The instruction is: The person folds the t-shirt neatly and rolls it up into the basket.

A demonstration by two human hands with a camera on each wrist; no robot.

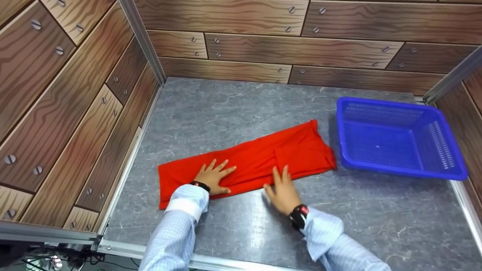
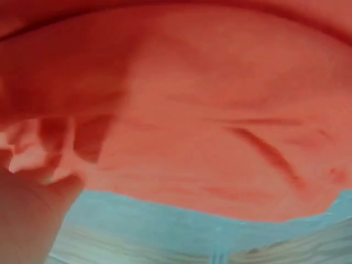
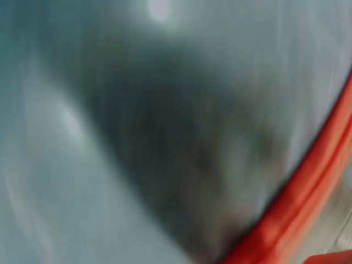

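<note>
A red cloth (image 1: 244, 158), folded into a long strip, lies slantwise on the grey table; what kind of garment or fabric it is cannot be told. My left hand (image 1: 214, 177) rests on its left half with the fingers spread. At the cloth's near edge, right of the middle, is my right hand (image 1: 283, 192), its fingers extended and the fingertips over the fabric. In the left wrist view the red cloth (image 2: 220, 148) fills most of the picture, with part of the left hand (image 2: 33, 214) at the lower left. The right wrist view is blurred and catches a cloth edge (image 3: 297, 220).
A blue plastic basket (image 1: 384, 146) with perforated sides stands to the right, close to the cloth's right end. Wood-patterned panels (image 1: 256, 45) wall the back and both sides. A metal rail (image 1: 233, 263) runs along the table's front edge.
</note>
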